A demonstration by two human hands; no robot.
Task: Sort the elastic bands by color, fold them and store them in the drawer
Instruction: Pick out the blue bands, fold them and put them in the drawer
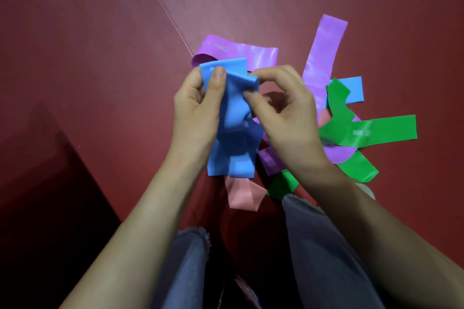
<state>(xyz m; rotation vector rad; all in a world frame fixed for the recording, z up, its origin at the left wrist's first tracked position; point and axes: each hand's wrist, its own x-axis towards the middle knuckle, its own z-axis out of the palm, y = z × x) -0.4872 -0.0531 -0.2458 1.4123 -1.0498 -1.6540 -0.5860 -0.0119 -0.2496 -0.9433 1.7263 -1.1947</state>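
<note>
Two hands hold a blue band (233, 155) up over the floor (100, 63), in the middle of the view. The left hand (195, 110) grips its upper left corner, thumb flat on the front near the top edge and the other fingers curled behind. The right hand (286, 120) pinches the upper right edge between thumb and forefinger, with its remaining fingers loosely curled and the palm turned down. Between the two grips the band's top is doubled over, and the rest hangs crumpled toward the person. Both forearms are bare and reach in from the lower corners.

All the other bands lie loose on the floor around the blue band. Just beyond its top is a purple band (241, 51), curled at its left end. A second purple band (324, 57) stretches away to the upper right. Right of the blue band, past the right hand, a second blue band (351, 88) lies partly under a green band (386, 130) with white print, which crosses more purple and green pieces. A folded pink band (242, 194) shows just below the blue band's lower edge.

The floor is dark red and matte. A thin seam (163, 7) runs diagonally down to the first purple band, and a dark shadow lies far left of the blue band. Jeans (321, 246) with frayed hems fill the bottom.
</note>
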